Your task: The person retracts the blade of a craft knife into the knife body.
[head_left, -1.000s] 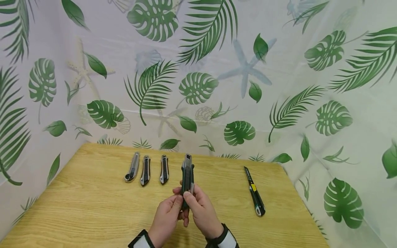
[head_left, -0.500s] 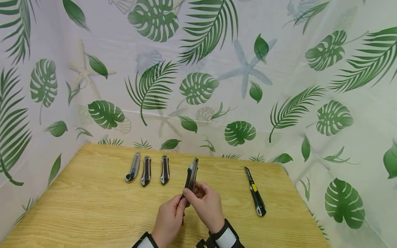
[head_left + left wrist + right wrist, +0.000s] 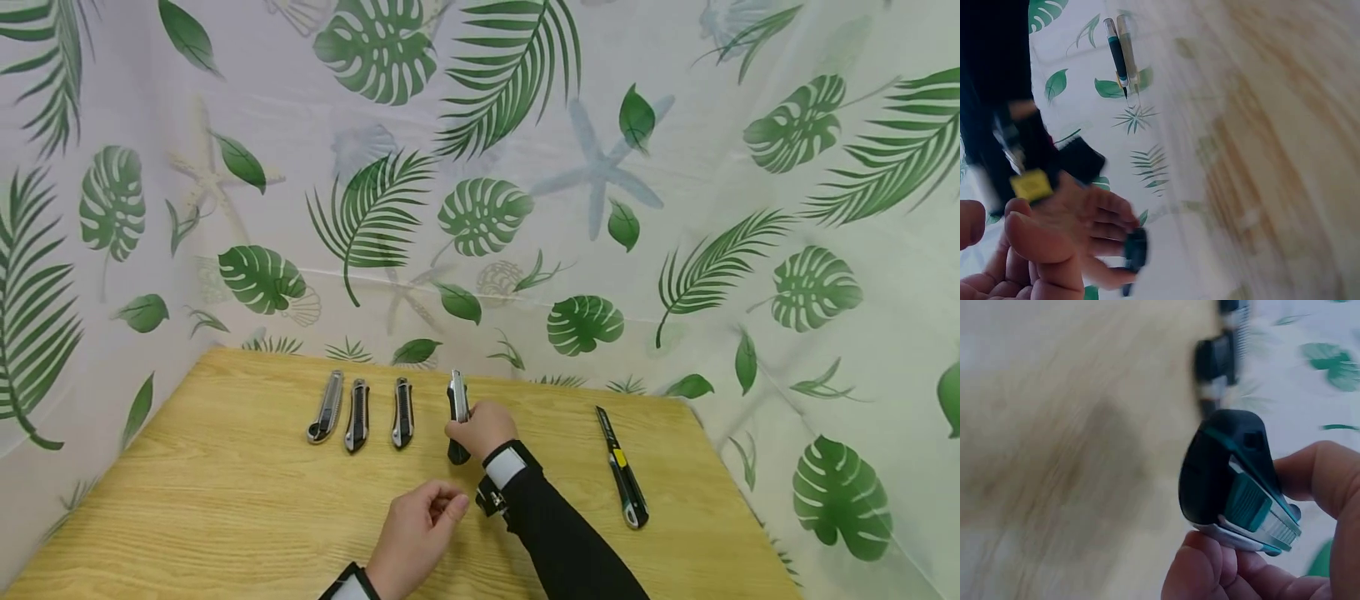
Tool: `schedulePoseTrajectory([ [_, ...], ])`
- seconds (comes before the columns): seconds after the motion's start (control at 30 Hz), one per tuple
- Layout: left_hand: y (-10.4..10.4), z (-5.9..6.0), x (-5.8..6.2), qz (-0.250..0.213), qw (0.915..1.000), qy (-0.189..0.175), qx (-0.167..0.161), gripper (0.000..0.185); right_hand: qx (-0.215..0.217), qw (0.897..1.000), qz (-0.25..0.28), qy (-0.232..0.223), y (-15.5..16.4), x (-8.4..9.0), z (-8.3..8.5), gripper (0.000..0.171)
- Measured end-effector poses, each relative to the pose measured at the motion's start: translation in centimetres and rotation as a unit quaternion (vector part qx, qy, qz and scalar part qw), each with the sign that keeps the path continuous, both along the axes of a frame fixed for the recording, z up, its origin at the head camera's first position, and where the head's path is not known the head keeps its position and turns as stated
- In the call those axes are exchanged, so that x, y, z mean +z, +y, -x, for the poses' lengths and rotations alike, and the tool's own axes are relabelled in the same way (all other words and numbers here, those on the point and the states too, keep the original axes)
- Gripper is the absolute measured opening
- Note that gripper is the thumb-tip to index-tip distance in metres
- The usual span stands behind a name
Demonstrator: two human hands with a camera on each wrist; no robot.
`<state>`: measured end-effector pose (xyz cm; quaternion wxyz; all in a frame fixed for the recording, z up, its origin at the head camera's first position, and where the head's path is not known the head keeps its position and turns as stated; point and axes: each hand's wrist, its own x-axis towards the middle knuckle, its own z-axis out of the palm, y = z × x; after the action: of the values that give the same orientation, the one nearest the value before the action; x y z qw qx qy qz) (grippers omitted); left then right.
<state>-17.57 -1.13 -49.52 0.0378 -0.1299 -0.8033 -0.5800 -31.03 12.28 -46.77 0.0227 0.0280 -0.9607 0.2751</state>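
My right hand (image 3: 487,427) pinches a black-and-silver utility knife (image 3: 458,398) by its sides, close to the right end of a row of similar knives. In the right wrist view the knife's black butt end (image 3: 1200,481) with a teal insert faces the camera, between thumb and fingers. Whether it touches the table cannot be told. My left hand (image 3: 420,529) is nearer the table's front, fingers loosely curled with nothing in them. The row holds a silver utility knife (image 3: 327,407) and two dark utility knives, one in the middle (image 3: 357,417) and one nearest my right hand (image 3: 402,413).
A slimmer black utility knife with a yellow slider (image 3: 619,458) lies on the right of the wooden table (image 3: 225,500). A leaf-printed white sheet (image 3: 480,275) rises behind the table's back edge and along both sides.
Both hands were on the knife; the left has let go and stays near the front. My right hand has carried the knife forward, beside the row. The other knives have not moved.
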Motion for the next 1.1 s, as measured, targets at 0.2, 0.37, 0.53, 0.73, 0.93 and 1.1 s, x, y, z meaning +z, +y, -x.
schedulePoseTrajectory([
  [0.2, 0.6, -0.4, 0.0, -0.002, 0.9997, -0.009, -0.021, 0.027, -0.035, 0.995, -0.094, -0.031, -0.6, -2.1, 2.1, 0.040],
  [0.37, 0.8, -0.4, 0.1, 0.009, 0.9996, -0.005, -0.026, 0.027, -0.055, 0.992, -0.105, -0.037, -0.6, -2.9, 2.7, 0.038],
  [0.53, 0.8, -0.4, 0.1, 0.010, 0.9994, -0.011, -0.032, 0.032, -0.040, 0.994, -0.097, -0.040, 0.1, -3.0, 2.5, 0.042],
  [0.73, 0.7, -0.2, 0.3, 0.008, 0.9988, -0.031, -0.036, 0.031, -0.014, 0.995, -0.092, -0.032, 4.1, -1.1, 1.3, 0.050],
  [0.93, 0.4, -0.3, 0.5, -0.008, 0.9947, -0.037, -0.095, 0.026, -0.063, 0.990, -0.125, 0.006, 13.6, -0.4, 0.2, 0.047],
  [1.1, 0.5, -0.1, -0.7, -0.008, 0.9613, -0.061, -0.268, 0.033, -0.126, 0.980, -0.155, -0.019, 21.1, -1.6, -1.1, 0.052],
])
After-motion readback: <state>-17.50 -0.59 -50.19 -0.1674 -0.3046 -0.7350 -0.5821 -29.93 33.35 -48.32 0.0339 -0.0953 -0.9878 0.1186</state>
